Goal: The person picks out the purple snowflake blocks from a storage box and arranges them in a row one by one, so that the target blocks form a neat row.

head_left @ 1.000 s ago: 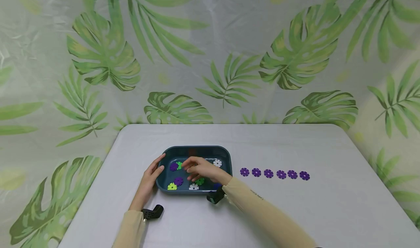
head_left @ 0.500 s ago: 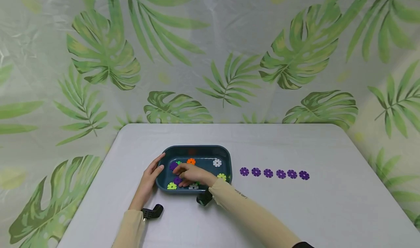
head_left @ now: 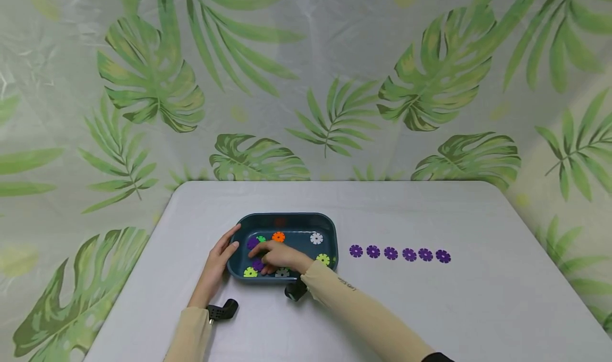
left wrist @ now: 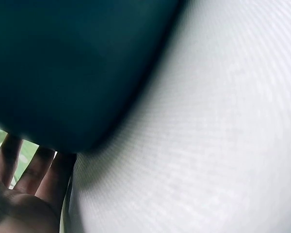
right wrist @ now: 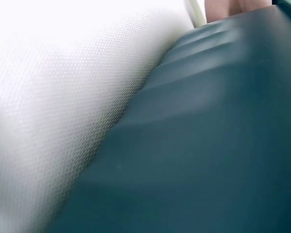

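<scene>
In the head view, a dark blue tray [head_left: 306, 279] holds several notched flower-shaped discs. My left hand [head_left: 217, 258] rests against its left side, thumb at the rim; the left wrist view shows straight fingers [left wrist: 34, 170] beside the outer wall. My right hand [head_left: 279, 257] reaches over the tray's front edge, index finger stretched forward. Just under its fingers lies a purple disc [head_left: 258, 265], partly covered; no grip on it shows. Another purple disc [head_left: 252, 243] and a green disc [head_left: 261, 239] lie beyond. The right wrist view shows mostly tray wall [right wrist: 184, 145].
Also inside are an orange disc [head_left: 278, 236], white disc [head_left: 316, 238], yellow discs [head_left: 323, 259] and a partly hidden white disc [head_left: 282, 272]. Right of the tray, several purple discs [head_left: 391, 253] form a row on the white table [head_left: 478, 309]. A leaf-printed curtain [head_left: 334, 59] hangs behind.
My right hand has moved left and nearer the front inside the tray, to the purple disc, uncovering the orange disc. The left hand, tray and row of discs stay put.
</scene>
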A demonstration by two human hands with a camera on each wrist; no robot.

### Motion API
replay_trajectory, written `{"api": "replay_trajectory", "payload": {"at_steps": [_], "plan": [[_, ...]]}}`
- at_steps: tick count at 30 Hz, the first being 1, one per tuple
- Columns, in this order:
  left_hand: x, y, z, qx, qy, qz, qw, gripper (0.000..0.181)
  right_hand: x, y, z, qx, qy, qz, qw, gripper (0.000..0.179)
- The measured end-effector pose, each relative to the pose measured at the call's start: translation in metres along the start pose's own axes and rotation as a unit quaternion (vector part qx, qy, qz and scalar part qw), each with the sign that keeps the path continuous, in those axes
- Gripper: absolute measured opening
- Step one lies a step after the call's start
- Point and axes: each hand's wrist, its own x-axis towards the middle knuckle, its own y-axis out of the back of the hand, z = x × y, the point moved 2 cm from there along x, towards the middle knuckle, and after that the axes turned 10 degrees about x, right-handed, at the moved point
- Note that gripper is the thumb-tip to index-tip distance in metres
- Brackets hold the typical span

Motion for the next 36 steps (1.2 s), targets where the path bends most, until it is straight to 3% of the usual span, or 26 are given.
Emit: {"api": "replay_trajectory", "payload": {"at_steps": [15, 21, 36], "plan": [[-0.001, -0.001, 0.002, -0.01, -0.01, -0.006, 0.9999, 0.046, 0.002, -0.001, 0.0, -0.023, 0.014, -0.018, 0.9995, 0.038], [-0.009, -0.002, 0.026, -0.024, -0.001, -0.013, 0.9996, 0.047, 0.005, 0.0, 0.0, -0.041, 0.019, -0.029, 0.9986, 0.039], [-0.011, -0.002, 0.031, -0.015, 0.006, -0.01, 0.9998, 0.046, 0.008, 0.0, 0.003, -0.055, 0.008, 0.024, 0.9982, 0.022]]}}
